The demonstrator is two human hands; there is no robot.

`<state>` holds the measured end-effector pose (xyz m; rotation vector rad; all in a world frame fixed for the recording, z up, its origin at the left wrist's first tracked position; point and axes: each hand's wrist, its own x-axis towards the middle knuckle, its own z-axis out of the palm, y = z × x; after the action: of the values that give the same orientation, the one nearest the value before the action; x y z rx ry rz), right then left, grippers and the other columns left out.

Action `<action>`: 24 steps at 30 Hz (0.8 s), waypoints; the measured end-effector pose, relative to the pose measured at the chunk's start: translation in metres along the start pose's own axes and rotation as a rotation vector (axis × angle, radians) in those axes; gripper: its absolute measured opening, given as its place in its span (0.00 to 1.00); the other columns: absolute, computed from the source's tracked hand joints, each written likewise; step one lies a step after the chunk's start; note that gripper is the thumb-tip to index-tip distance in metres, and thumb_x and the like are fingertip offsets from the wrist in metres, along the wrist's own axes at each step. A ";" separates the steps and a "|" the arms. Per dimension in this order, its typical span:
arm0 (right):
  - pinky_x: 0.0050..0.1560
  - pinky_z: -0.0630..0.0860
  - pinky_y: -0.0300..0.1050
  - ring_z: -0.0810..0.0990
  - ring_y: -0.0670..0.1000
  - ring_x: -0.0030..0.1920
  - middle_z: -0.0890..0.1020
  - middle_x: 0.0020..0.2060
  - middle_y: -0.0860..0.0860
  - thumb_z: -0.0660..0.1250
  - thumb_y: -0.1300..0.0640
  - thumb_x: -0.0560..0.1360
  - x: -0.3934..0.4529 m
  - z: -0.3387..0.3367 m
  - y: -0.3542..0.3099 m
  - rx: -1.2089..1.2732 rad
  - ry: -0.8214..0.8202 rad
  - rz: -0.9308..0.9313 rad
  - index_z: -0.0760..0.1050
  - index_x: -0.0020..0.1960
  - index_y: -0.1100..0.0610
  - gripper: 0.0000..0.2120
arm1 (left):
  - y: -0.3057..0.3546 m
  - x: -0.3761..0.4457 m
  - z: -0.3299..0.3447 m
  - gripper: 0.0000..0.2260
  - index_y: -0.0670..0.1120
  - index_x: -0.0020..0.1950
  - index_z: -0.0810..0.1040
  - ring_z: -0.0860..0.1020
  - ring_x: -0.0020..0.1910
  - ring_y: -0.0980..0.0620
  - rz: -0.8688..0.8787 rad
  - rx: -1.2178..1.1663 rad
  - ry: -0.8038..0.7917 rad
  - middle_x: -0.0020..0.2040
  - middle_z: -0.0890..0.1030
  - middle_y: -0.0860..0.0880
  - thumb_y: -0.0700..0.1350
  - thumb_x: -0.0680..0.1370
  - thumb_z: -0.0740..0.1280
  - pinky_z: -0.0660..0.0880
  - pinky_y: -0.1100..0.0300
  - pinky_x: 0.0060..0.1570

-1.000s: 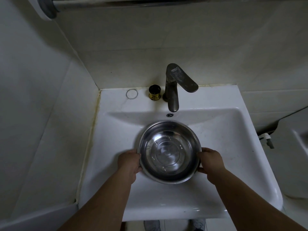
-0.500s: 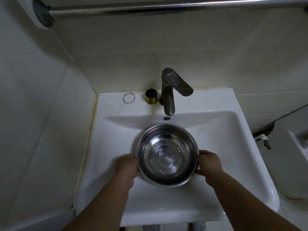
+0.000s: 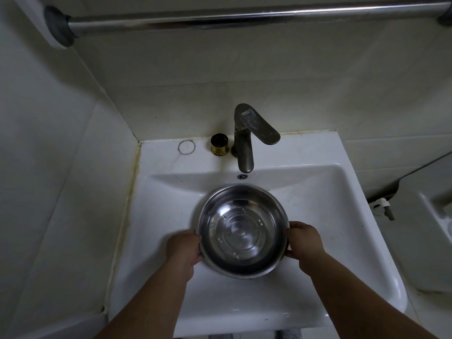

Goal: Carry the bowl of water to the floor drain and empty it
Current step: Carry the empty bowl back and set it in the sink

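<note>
A round steel bowl (image 3: 242, 231) with clear water in it sits inside the white sink (image 3: 330, 196), below the tap. My left hand (image 3: 183, 250) grips its left rim and my right hand (image 3: 304, 243) grips its right rim, fingers curled under the edge. The bowl looks level. No floor drain is in view.
A grey tap (image 3: 247, 138) stands at the back of the sink, with a small dark and gold cap (image 3: 219, 144) beside it. A metal rail (image 3: 244, 17) runs across the wall above. Tiled walls close in at the left and back. A white toilet tank (image 3: 428, 228) is at the right.
The view has tilted up a little, so the sink and bowl sit lower in the picture and the rail shows more. Both hands keep the same hold on the bowl.
</note>
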<state>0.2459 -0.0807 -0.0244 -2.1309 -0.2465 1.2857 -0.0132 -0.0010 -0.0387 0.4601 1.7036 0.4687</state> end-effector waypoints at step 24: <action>0.57 0.84 0.66 0.84 0.60 0.44 0.85 0.42 0.54 0.68 0.70 0.76 -0.001 -0.007 -0.004 -0.078 0.044 -0.022 0.84 0.47 0.58 0.10 | -0.001 -0.004 -0.006 0.04 0.35 0.47 0.82 0.81 0.40 0.46 -0.006 -0.011 0.047 0.45 0.84 0.38 0.32 0.76 0.67 0.79 0.56 0.37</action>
<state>0.2521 -0.0806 -0.0191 -2.2134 -0.3056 1.2328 -0.0186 -0.0044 -0.0346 0.4396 1.7466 0.4876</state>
